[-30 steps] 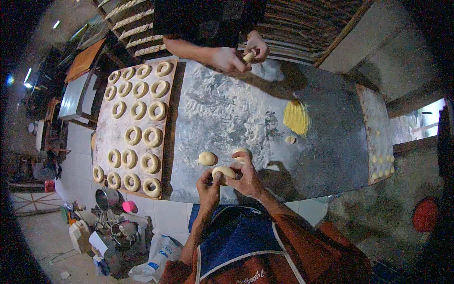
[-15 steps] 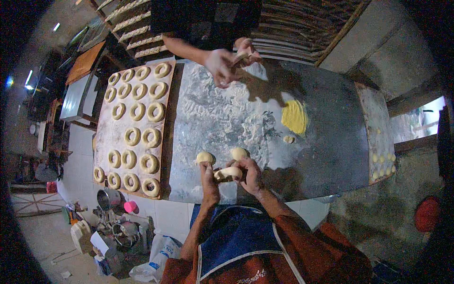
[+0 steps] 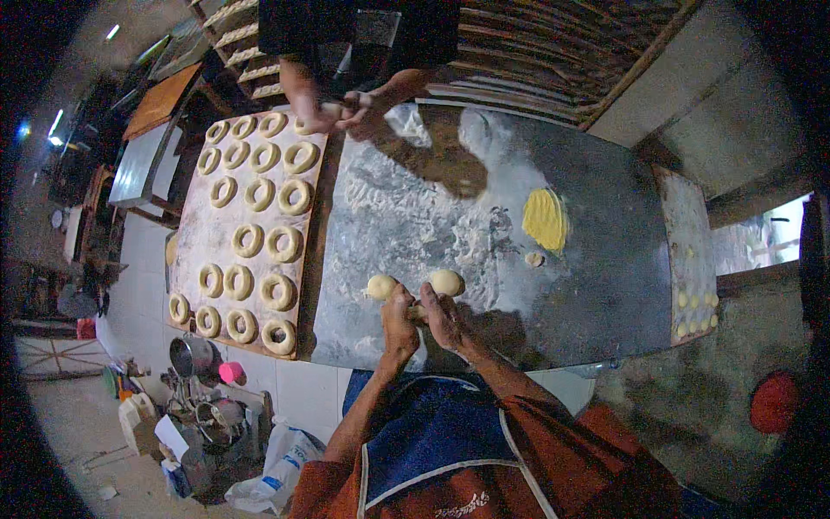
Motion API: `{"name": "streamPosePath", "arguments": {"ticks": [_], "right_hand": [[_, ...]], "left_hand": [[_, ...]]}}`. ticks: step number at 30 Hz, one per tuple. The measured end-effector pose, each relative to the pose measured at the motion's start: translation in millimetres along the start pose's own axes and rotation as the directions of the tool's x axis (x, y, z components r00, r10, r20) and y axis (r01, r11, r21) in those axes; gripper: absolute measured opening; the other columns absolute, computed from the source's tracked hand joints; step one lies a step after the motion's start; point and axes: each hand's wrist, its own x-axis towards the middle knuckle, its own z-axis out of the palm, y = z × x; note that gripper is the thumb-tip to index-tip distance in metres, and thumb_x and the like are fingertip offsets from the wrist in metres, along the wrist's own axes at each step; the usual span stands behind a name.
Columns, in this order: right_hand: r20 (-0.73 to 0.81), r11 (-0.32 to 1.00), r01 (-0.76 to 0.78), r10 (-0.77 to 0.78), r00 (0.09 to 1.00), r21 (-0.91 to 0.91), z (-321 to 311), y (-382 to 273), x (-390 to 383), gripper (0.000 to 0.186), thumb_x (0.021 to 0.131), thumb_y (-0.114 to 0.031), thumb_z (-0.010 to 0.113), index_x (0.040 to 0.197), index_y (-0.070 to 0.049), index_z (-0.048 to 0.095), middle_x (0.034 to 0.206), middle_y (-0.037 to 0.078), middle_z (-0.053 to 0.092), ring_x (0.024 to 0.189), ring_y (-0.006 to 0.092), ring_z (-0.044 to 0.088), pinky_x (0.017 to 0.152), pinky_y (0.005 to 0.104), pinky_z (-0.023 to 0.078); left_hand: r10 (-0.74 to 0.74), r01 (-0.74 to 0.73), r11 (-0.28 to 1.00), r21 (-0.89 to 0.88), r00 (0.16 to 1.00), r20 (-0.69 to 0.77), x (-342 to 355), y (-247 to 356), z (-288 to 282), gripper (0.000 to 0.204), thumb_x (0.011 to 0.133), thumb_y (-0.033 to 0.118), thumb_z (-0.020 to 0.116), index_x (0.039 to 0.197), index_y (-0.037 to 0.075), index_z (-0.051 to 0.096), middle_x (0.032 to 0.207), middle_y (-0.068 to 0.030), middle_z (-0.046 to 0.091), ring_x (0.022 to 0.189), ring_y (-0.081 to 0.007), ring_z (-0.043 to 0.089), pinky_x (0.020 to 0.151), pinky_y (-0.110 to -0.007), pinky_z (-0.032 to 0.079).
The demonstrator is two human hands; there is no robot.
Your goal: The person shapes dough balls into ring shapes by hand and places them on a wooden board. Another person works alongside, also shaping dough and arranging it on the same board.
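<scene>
Close to the table's near edge, my left hand (image 3: 399,329) and my right hand (image 3: 443,318) meet, fingers curled around a piece of dough (image 3: 418,312). Only a small bit of that dough shows between them, so its shape is mostly hidden. Just beyond my left fingertips sits a round dough ball (image 3: 380,287). A second dough ball (image 3: 446,281) rests beyond my right fingers. Both balls lie on the floured metal table (image 3: 596,259).
To the left, a wooden board (image 3: 203,253) carries rows of dough rings (image 3: 278,292). A yellow smear (image 3: 545,219) and a small dough scrap (image 3: 534,259) lie right of the flour (image 3: 406,199). Opposite me are a co-worker's hands (image 3: 346,111). Another board (image 3: 689,251) holds small dough balls at right.
My hands have drawn together, and the dough piece between them is now largely covered. The co-worker's hands have shifted left, toward the far corner of the ring board.
</scene>
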Motion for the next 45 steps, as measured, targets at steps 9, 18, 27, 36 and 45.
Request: {"name": "streamPosePath", "arguments": {"ticks": [9, 18, 27, 36, 45], "right_hand": [[0.184, 0.997, -0.060, 0.050, 0.982, 0.049, 24, 0, -2, 0.057, 0.093, -0.054, 0.047, 0.096, 0.002, 0.060, 0.093, 0.011, 0.065, 0.081, 0.0184, 0.062, 0.072, 0.0337, 0.052], [0.202, 0.959, -0.270, 0.249, 0.947, 0.083, 24, -82, 25, 0.071, 0.093, -0.061, 0.034, 0.084, 0.005, 0.060, 0.083, 0.016, 0.064, 0.082, 0.0219, 0.063, 0.073, 0.0376, 0.053], [0.121, 0.970, 0.025, -0.056, 0.991, 0.244, 80, -82, 35, 0.059, 0.093, -0.054, 0.044, 0.086, 0.002, 0.059, 0.083, 0.011, 0.060, 0.075, 0.0186, 0.055, 0.066, 0.0367, 0.045], [0.420, 0.997, 0.044, -0.069, 0.905, 0.068, 86, -172, 62, 0.052, 0.096, -0.044, 0.040, 0.079, 0.000, 0.063, 0.062, 0.017, 0.056, 0.057, 0.0287, 0.054, 0.059, 0.0418, 0.043], [0.420, 0.980, 0.031, -0.112, 0.901, 0.196, 132, -189, 91, 0.058, 0.096, -0.048, 0.036, 0.063, -0.004, 0.052, 0.052, 0.016, 0.047, 0.048, 0.0272, 0.049, 0.050, 0.0415, 0.037]], "left_hand": [[-0.093, 0.091, 0.987, -0.134, 0.996, -0.010, 9, 16, -23, 0.035, 0.098, 0.034, 0.039, 0.093, 0.004, 0.057, 0.071, -0.0055, 0.059, 0.065, -0.0252, 0.057, 0.062, -0.037, 0.047], [-0.054, 0.051, 0.979, -0.198, 0.999, -0.008, 23, 42, -56, 0.034, 0.098, 0.032, 0.037, 0.086, 0.004, 0.053, 0.071, -0.0104, 0.056, 0.064, -0.0231, 0.058, 0.057, -0.035, 0.048], [-0.085, 0.095, 0.926, -0.366, 0.995, 0.043, 42, 33, -108, 0.030, 0.095, 0.030, 0.046, 0.073, 0.009, 0.044, 0.064, -0.0020, 0.047, 0.055, -0.0209, 0.046, 0.058, -0.035, 0.039], [-0.079, 0.036, 0.783, -0.621, 0.996, -0.041, 51, 33, -164, 0.046, 0.098, 0.042, 0.033, 0.073, 0.005, 0.046, 0.063, -0.0080, 0.051, 0.057, -0.0213, 0.047, 0.054, -0.034, 0.037], [-0.129, 0.032, 0.650, -0.760, 0.989, -0.068, 69, 33, -191, 0.039, 0.098, 0.038, 0.037, 0.074, 0.009, 0.045, 0.062, 0.0009, 0.039, 0.058, -0.0156, 0.039, 0.059, -0.033, 0.038]]}}
